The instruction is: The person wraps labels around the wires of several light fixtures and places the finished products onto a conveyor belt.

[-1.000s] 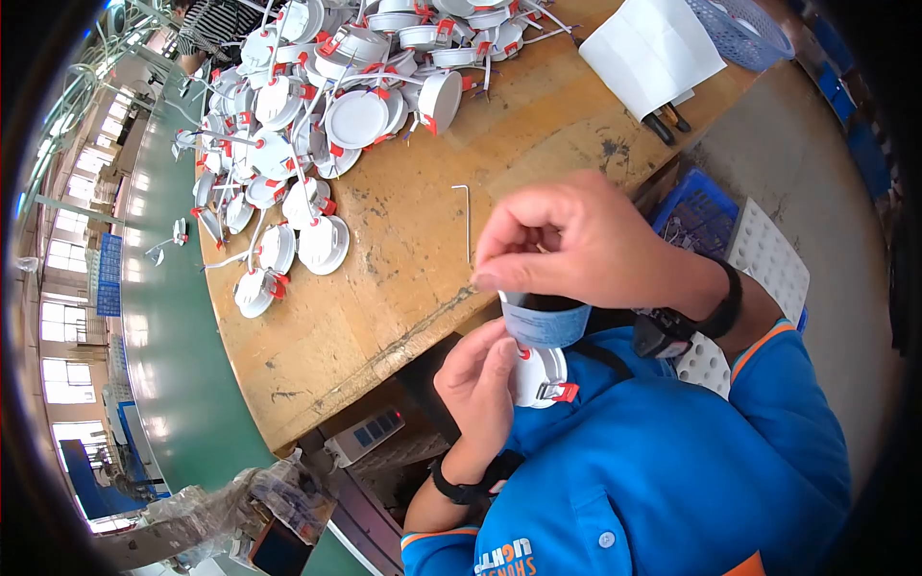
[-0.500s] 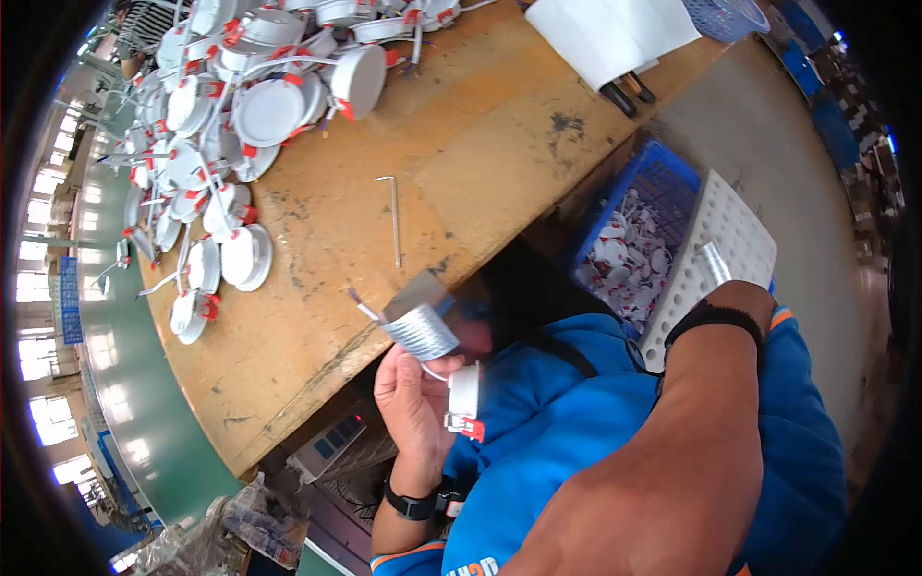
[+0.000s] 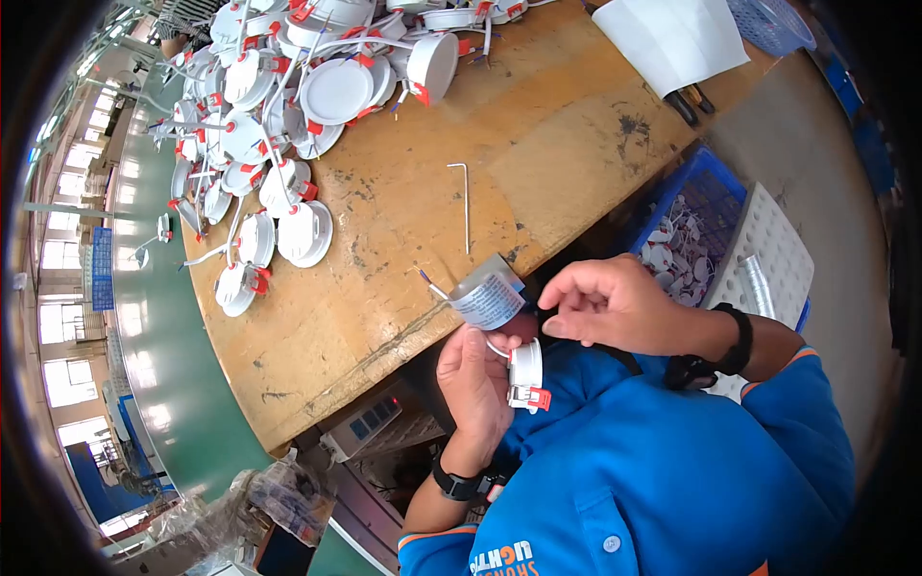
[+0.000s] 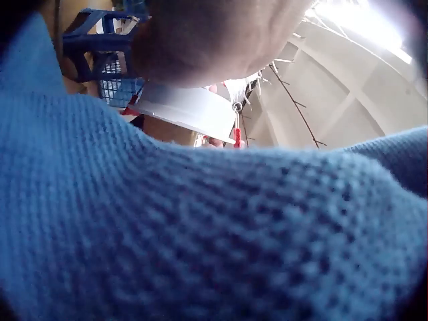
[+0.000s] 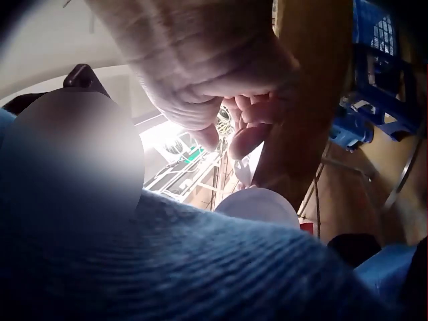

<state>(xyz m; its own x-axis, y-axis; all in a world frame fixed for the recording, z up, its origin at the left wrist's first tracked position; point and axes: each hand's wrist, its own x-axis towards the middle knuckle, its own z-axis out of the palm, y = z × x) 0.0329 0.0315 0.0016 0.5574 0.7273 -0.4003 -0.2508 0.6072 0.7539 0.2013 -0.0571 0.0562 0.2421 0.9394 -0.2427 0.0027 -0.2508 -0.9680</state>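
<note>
In the head view, my left hand (image 3: 475,389) pinches the cable beside a curled strip with printed text (image 3: 490,302). A round white lamp (image 3: 525,370) with a red-tipped clip hangs at its fingertips, below the strip. My right hand (image 3: 615,307) hovers just right of the strip, fingers bent and thumb apart, with nothing visible between them. The right wrist view shows that hand (image 5: 207,67) above a white disc (image 5: 261,204). In the left wrist view, my left hand (image 4: 214,40) largely hides its fingers; the lamp's pale side (image 4: 187,110) shows beneath.
Many white lamps (image 3: 336,91) are heaped on the wooden table (image 3: 384,216), near a hex key (image 3: 468,211). Paper (image 3: 672,43) covers black-handled tools (image 3: 687,106). Right of the table are a blue crate (image 3: 711,178) and a perforated white board (image 3: 783,240) bearing a silvery roll (image 3: 756,283).
My right hand left the strip, rose close to the head camera, and has come back down beside it. The strip, a closed-looking band earlier, now tilts with one end free. My left hand keeps its hold.
</note>
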